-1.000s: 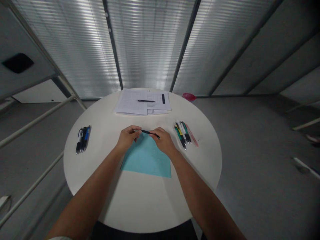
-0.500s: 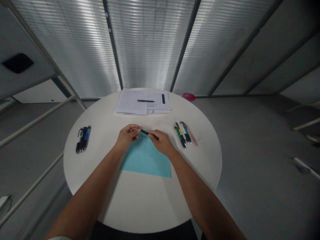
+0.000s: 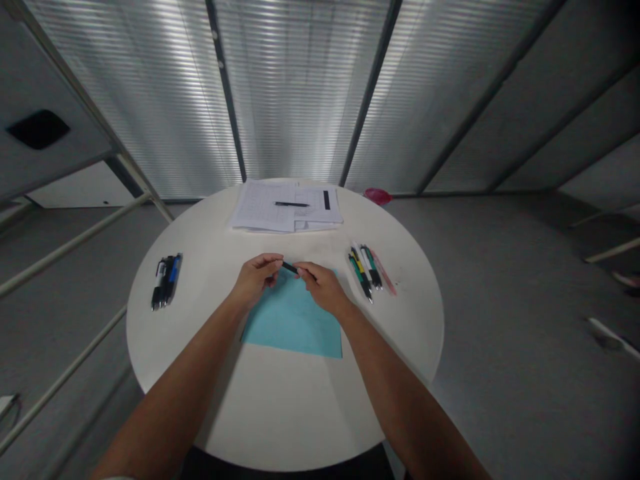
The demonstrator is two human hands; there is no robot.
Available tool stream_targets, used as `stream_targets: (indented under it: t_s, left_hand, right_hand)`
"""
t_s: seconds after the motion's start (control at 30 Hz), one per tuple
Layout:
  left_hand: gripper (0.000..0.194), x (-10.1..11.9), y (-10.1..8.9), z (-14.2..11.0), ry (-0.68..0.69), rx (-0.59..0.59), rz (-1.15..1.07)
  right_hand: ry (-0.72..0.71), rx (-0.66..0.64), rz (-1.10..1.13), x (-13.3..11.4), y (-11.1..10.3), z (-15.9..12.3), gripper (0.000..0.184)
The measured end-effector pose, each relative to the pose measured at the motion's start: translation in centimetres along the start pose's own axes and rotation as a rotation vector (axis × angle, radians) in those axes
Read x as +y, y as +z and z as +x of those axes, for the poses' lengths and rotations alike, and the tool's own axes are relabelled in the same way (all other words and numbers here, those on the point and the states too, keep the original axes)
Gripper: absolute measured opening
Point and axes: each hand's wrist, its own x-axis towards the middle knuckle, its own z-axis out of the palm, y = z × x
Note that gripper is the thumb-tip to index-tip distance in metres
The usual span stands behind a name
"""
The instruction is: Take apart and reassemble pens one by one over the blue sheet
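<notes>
Both hands hold one slim black pen (image 3: 289,267) above the far edge of a light-blue sheet (image 3: 297,320). The thumb and fingertips of my left hand (image 3: 255,275) pinch its left end. My right hand (image 3: 323,285) is closed around the other end, and its fingers cover part of the barrel. The pen slants slightly down to the right. The sheet lies flat on a round white table (image 3: 290,413).
Several pens (image 3: 367,272) with green, yellow and white parts lie at the right, beside a pink pen (image 3: 385,272). Dark and blue pens (image 3: 167,281) are grouped at the left. A black pen (image 3: 292,204) rests on stacked papers (image 3: 263,207) at the back.
My right hand has slid a little left along the pen, closer to my left hand, so less of the barrel shows. The pens and papers on the table stay put.
</notes>
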Motion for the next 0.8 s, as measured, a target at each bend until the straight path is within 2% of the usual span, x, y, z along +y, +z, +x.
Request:
stream_targets:
  t_s: [0.13,0.23,0.3,0.4,0.53,0.63,0.8]
  left_hand:
    - [0.031,0.24,0.1,-0.07,-0.006,0.006,-0.032]
    - [0.03,0.29,0.05,-0.02,-0.011,0.036,-0.044]
    - [0.03,0.26,-0.04,0.06,-0.011,0.048,-0.051]
    - [0.029,0.15,-0.15,0.14,-0.004,0.057,-0.052]
    - [0.029,0.1,-0.15,0.13,0.009,0.054,-0.059]
    - [0.03,0.2,-0.14,0.13,0.017,0.075,-0.076]
    - [0.03,0.23,-0.3,0.2,0.014,0.101,-0.084]
  right_hand:
    - [0.035,0.07,-0.035,0.07,0.28,0.0,0.03]
    - [0.011,0.112,-0.075,0.08,0.25,0.14,0.021]
    - [-0.02,0.115,-0.085,0.03,0.09,0.22,0.016]
    - [-0.049,0.079,-0.094,-0.13,-0.2,0.24,0.02]
    - [-0.014,0.033,-0.091,-0.24,-0.23,0.09,0.025]
    - [0.018,0.09,-0.091,-0.13,-0.09,0.06,0.023]
    - [-0.036,0.14,-0.105,0.15,-0.12,0.25,0.017]
